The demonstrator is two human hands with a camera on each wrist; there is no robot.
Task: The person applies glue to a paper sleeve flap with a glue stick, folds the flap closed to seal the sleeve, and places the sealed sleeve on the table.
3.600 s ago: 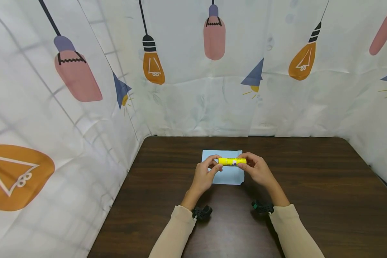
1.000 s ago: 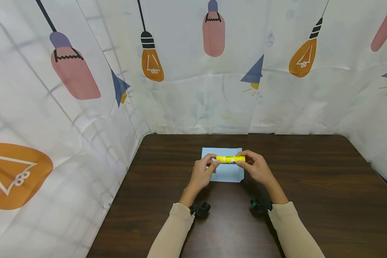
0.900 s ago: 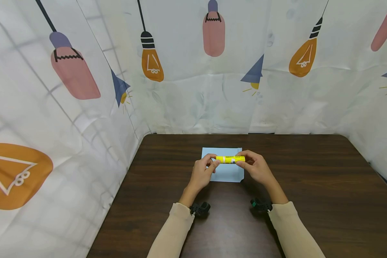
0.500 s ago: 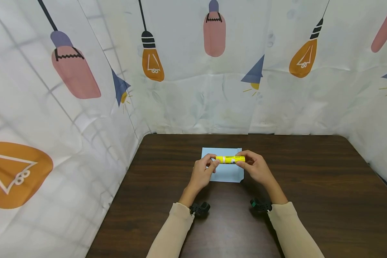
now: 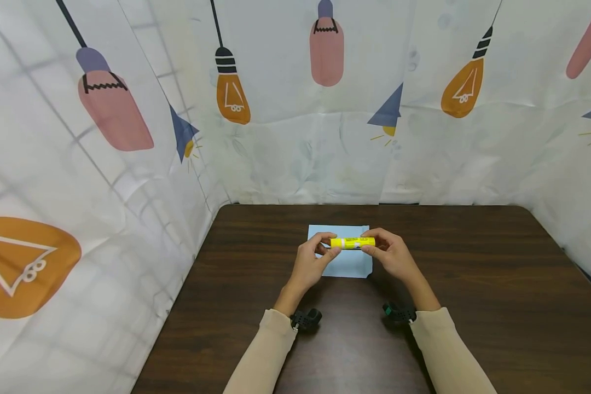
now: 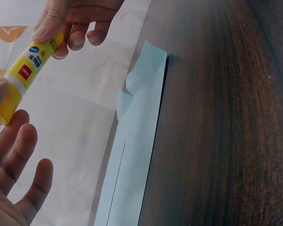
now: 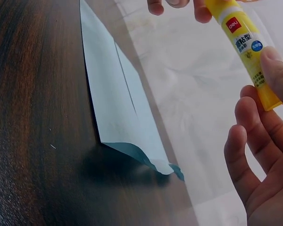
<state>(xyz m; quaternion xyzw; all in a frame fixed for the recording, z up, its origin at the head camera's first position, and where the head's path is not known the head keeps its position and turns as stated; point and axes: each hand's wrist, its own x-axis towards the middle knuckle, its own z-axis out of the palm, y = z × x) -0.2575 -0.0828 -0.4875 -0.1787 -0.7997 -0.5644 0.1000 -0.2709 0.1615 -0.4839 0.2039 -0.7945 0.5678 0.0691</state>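
Observation:
Both hands hold a yellow glue stick [image 5: 353, 242] level above a light blue folded paper [image 5: 347, 266], which looks like an envelope. At the stick's left end, the thumb and fingers of my left hand [image 5: 309, 264] pinch the yellow cap. My right hand [image 5: 395, 257] pinches the other end of the body between thumb and fingers. A white band shows beside the cap on the glue stick [image 6: 30, 66] in the left wrist view. In the right wrist view, the paper [image 7: 115, 99] has a seam along it and a curled flap at its near end.
A dark brown wooden table [image 5: 473, 284] lies under the paper and forearms. White curtains [image 5: 285, 158] printed with lamps hang behind it and on the left. Each wrist wears a black strap-on device, such as the left device [image 5: 306, 319].
My left hand shifts its fingers at the cap, its thumb now further onto the stick. The glue stick moves slightly. The paper stays in place on the table.

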